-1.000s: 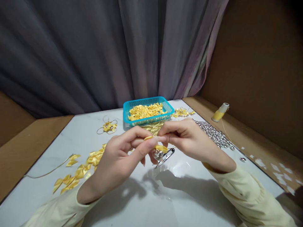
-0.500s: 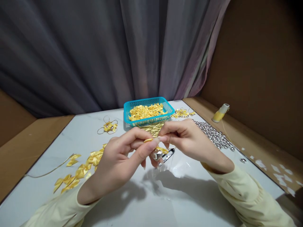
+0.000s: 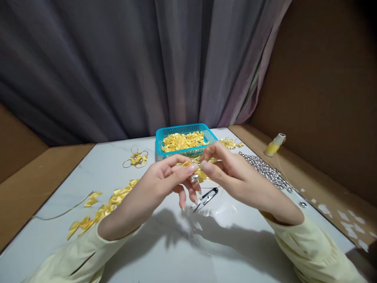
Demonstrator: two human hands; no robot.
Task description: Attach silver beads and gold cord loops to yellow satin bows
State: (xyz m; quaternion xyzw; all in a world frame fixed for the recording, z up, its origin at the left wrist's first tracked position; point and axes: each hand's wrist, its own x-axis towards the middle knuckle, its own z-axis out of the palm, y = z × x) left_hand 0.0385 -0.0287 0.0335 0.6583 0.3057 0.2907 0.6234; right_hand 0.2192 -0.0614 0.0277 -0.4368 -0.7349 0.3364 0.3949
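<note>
My left hand (image 3: 156, 184) and my right hand (image 3: 232, 175) meet above the white table (image 3: 182, 243), fingertips pinched together. Between them hangs a small yellow ribbon piece with a silver bell (image 3: 196, 175). My left thumb and forefinger pinch its upper yellow petal; my right fingertips pinch it from the other side. A pair of small thread snips (image 3: 206, 195) lies on the table just below the hands. Behind them stands a teal basket (image 3: 160, 137) full of yellow ribbon petals.
Loose yellow petals (image 3: 100, 208) lie scattered at the left with a thin cord. A finished yellow flower (image 3: 138, 158) lies near the basket. Silver bells (image 3: 265, 169) form a row at right. A yellow thread spool (image 3: 273, 144) stands on the wooden ledge. Grey curtain behind.
Both hands lifted slightly and moved away from me toward the basket, carrying the ribbon and bell; the snips beneath them are now uncovered.
</note>
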